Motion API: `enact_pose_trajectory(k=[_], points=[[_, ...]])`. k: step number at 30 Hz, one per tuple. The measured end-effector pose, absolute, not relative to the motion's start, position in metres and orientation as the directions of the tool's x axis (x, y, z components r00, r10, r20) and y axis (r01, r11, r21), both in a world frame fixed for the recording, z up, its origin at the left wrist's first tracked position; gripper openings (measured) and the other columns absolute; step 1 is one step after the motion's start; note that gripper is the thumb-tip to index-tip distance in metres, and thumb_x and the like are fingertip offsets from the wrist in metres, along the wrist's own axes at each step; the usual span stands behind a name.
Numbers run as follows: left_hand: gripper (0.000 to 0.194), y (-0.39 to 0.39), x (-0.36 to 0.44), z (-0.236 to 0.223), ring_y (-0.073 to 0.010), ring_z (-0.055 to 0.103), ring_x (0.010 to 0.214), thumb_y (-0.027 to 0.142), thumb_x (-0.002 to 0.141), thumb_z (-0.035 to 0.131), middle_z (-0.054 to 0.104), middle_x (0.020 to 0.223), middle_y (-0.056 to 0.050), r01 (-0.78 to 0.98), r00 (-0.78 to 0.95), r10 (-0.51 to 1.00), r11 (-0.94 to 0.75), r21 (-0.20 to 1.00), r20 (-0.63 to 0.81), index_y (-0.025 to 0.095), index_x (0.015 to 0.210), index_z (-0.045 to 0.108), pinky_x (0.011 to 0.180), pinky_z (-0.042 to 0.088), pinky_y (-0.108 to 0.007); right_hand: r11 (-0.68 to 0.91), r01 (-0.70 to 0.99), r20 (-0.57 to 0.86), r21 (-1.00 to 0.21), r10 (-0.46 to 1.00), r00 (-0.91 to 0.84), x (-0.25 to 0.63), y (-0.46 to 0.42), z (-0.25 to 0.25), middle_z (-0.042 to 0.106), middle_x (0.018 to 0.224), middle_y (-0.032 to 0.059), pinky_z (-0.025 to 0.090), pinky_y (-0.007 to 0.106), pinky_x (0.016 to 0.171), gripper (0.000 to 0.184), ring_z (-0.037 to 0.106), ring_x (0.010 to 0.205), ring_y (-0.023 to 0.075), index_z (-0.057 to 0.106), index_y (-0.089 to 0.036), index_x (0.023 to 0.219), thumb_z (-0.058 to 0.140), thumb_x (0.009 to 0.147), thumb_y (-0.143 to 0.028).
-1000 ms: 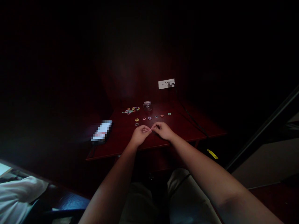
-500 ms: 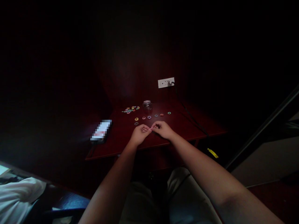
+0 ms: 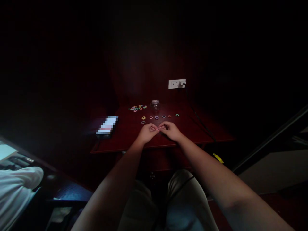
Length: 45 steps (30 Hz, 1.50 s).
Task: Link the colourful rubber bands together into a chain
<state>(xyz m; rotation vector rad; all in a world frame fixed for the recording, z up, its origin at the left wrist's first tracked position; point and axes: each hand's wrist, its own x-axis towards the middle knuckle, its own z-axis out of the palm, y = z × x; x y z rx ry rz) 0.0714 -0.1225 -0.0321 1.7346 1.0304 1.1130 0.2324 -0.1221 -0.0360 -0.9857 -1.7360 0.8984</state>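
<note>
My left hand [image 3: 148,132] and my right hand [image 3: 171,131] meet above the front part of a dark red table, fingers pinched. Between their fingertips is a small pink hair tie [image 3: 158,128], held from both sides. Just beyond my hands, small coloured hair ties lie spaced in a row: a yellow one [image 3: 143,118], a pink one [image 3: 151,117], a purple one [image 3: 157,117] and several more to the right, ending with a green one [image 3: 177,115]. A greyish one [image 3: 143,122] lies in front of the yellow one.
A clear lidded jar [image 3: 155,105] stands behind the row. Left of it lies a loose pile of hair ties [image 3: 137,108]. A phone [image 3: 107,125] rests at the table's left. A black cable [image 3: 196,114] runs from the wall socket [image 3: 177,84] down the right side. Another person's white sleeve [image 3: 19,184] shows at lower left.
The view has tilted and shifted slightly. Both hands stay together, and the pink hair tie now shows a small loop between the fingertips. The laid-out hair ties keep their arrangement.
</note>
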Motion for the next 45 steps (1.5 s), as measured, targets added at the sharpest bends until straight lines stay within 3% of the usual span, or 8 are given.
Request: enact_pose_trajectory(k=[15, 31, 45], points=[[0.02, -0.1261, 0.0693, -0.0334, -0.0097, 0.054, 0.055, 0.028, 0.063, 0.067, 0.06, 0.06, -0.002, 0.229, 0.261, 0.912, -0.376, 0.898, 0.316, 0.011, 0.069, 0.059, 0.053, 0.042, -0.021, 0.416, 0.279, 0.351, -0.866, 0.901, -0.255, 0.232, -0.1249, -0.0325, 0.056, 0.057, -0.0002, 0.035, 0.023, 0.051, 0.017, 0.045, 0.052, 0.0102, 0.061, -0.014, 0.068, 0.058, 0.066, -0.03], [0.021, -0.1241, 0.0667, -0.0324, -0.0107, 0.054, 0.057, 0.028, 0.064, 0.067, 0.062, 0.063, -0.004, 0.204, 0.227, 0.929, -0.339, 0.919, 0.292, 0.01, 0.073, 0.062, 0.056, 0.041, -0.023, 0.321, 0.07, 0.313, -0.944, 0.944, -0.107, 0.2361, -0.1203, -0.0349, 0.055, 0.055, -0.0007, 0.037, 0.024, 0.052, 0.026, 0.047, 0.051, 0.0102, 0.052, -0.016, 0.065, 0.059, 0.064, -0.04], [0.02, -0.1207, 0.0674, -0.0394, -0.0097, 0.056, 0.06, 0.025, 0.065, 0.067, 0.062, 0.067, -0.004, 0.179, 0.26, 0.917, -0.352, 0.919, 0.301, 0.01, 0.076, 0.06, 0.06, 0.044, -0.022, 0.385, 0.201, 0.347, -0.901, 0.916, -0.201, 0.233, -0.1232, -0.0358, 0.054, 0.055, -0.0004, 0.032, 0.022, 0.049, 0.018, 0.042, 0.05, 0.0091, 0.061, -0.014, 0.066, 0.061, 0.063, -0.032]])
